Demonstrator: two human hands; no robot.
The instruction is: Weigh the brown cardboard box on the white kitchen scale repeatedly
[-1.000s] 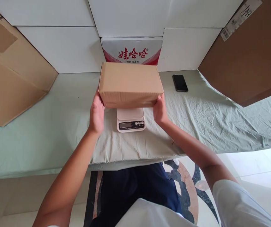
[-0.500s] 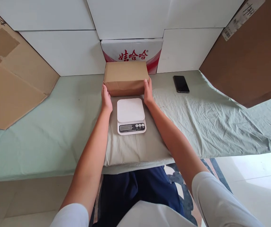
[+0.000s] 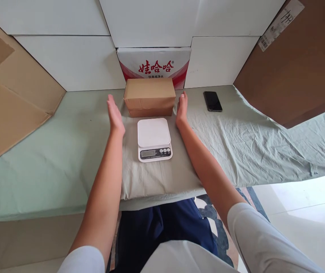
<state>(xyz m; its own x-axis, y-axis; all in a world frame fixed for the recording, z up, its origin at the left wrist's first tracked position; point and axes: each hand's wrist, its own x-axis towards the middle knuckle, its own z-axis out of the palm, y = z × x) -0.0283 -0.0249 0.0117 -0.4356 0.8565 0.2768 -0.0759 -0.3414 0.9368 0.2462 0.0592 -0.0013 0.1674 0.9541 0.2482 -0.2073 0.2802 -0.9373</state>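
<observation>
Brown box (image 3: 149, 102) far of white scale (image 3: 153, 132) | my left hand (image 3: 115, 116), right hand (image 3: 182, 109) beside it, untouching, fingers together | release step, I judge; next needs both withdrawn

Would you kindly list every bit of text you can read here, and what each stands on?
"娃哈哈®": white-and-red carton, in red.
"饮用纯净水": same carton, smaller, seen just over the small cardboard box.
"4": left cardboard panel, after a cut-off character.
Label on the right cardboard panel: barcode, other marks illegible.
Scale: captions too small to read; no display digits legible.
</observation>
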